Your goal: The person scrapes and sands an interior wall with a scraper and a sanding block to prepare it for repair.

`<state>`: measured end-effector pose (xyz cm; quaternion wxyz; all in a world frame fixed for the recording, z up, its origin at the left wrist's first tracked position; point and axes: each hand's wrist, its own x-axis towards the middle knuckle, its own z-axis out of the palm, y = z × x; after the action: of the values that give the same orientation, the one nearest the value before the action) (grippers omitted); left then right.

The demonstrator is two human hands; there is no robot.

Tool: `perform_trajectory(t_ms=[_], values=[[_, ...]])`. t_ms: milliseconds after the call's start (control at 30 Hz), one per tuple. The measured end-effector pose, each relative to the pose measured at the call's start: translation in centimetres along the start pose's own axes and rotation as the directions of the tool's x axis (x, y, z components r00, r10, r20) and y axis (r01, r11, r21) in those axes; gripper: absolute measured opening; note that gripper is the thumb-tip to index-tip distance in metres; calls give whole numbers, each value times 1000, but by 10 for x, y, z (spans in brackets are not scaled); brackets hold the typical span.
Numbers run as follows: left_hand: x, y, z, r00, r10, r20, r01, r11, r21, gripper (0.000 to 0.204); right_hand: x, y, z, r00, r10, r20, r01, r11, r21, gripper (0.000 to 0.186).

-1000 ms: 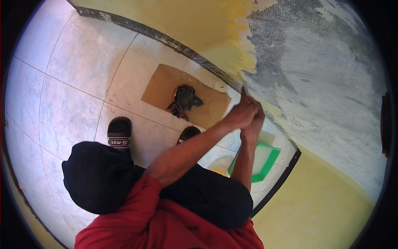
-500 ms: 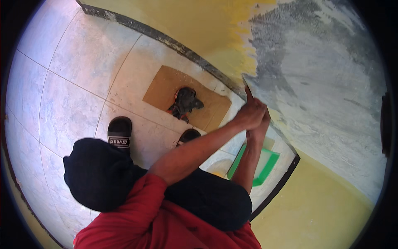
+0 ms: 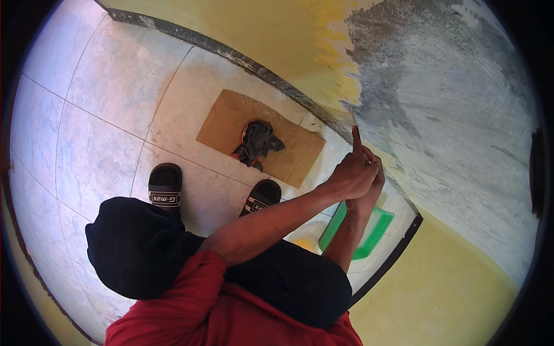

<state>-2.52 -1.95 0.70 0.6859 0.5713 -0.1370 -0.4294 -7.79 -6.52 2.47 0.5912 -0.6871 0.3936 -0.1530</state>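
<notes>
Two hands meet at the wall: the left hand (image 3: 353, 173) is clenched around a thin scraper blade (image 3: 354, 122), index finger laid up along it, and the right hand (image 3: 369, 193) sits just under and behind it, pressed against the left; whether the right grips the handle too I cannot tell. The blade's tip touches the yellow painted wall (image 3: 271, 34) right at the edge of the grey scraped patch (image 3: 438, 115). Against half a second ago, the hands look slightly lower and further from the bare patch's edge, though the head has shifted too, and the forearms hold the same crossed line.

Below the hands, a green plastic tray (image 3: 375, 230) lies on the pale marbled floor tiles (image 3: 104, 104), close to the dark skirting strip (image 3: 231, 55) at the wall's foot. Left of the hands, a brown cardboard sheet (image 3: 225, 127) lies flat on the tiles with a crumpled dark rag (image 3: 258, 141) on it. Two black slide sandals (image 3: 165, 185) stand just below the cardboard, toes toward it. Red sleeves and dark trousers fill the lower frame.
</notes>
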Motion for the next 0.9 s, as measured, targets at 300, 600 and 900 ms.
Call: perform_trajectory(t_ms=[300,600,900], values=[[-7,-11,-11,999,-19,43,17,999,38,78,-6,4,10,981,-186,57,194,958,-212,28],[-17,7,-9,998,-41,-44,31,977,-211,83,-8,-19,8,999,0,52,6,994,-106,25],[2,-36,11,993,97,-70,-95,995,38,79,13,-30,-2,940,-71,334,250,809,-532,39]])
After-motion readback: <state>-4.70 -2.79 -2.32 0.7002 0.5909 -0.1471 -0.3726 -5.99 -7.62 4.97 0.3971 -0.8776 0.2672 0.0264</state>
